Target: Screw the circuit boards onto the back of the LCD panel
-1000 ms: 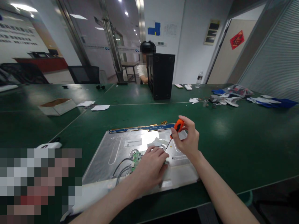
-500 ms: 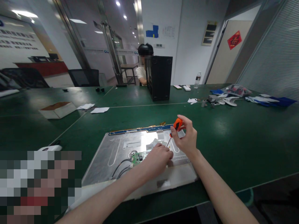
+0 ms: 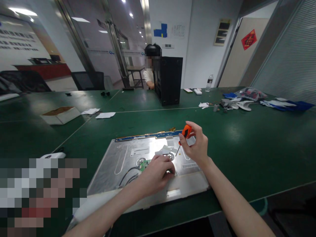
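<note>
Two hands at work over one panel. Right hand closed around a small orange-handled screwdriver, fingers curled at the handle top, shaft angled down-left, tip just above the metal back of the display panel. Left hand rests knuckles-up on the panel, fingers bent and pinching at something small beneath them; what it holds is hidden, cannot tell. Just left of that hand sit a small green circuit board and grey cables running off it. White tape patches lie near the tip. A blue strip board runs along the panel's far edge. Panel lies flat on the green table, near the front edge.

Judgement: to do the step well, keep the left hand steadying the part, seat the tip squarely before turning, hold the shaft more upright, press lightly, keep clear of cables.
</note>
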Available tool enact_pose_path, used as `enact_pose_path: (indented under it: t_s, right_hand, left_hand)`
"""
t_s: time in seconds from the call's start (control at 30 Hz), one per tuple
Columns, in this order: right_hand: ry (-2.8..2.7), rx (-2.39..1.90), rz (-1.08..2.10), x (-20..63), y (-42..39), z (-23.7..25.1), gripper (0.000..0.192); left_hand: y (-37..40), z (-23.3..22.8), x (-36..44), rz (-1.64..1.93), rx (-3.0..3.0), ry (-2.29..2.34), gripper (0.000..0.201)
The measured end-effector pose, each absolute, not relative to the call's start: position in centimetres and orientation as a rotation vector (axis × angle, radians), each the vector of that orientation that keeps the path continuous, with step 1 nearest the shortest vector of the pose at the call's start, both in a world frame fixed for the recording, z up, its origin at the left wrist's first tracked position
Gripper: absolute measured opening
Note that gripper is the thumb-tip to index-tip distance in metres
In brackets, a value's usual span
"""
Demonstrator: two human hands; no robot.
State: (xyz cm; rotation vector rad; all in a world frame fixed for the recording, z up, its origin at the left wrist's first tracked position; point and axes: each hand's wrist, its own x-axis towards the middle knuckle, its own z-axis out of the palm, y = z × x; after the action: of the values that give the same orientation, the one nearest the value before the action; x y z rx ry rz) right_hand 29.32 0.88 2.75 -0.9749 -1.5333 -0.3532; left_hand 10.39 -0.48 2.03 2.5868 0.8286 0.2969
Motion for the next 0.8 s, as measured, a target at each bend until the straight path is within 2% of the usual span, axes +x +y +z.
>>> enact_pose_path:
  t_s: [0.8]
  right_hand:
    - [-1.61,-0.952,-0.373,28.7,0.2,2.9,0.043]
  left_hand:
    - [-1.9,0.4,10.1,0.465,2.727,0.812,0.016]
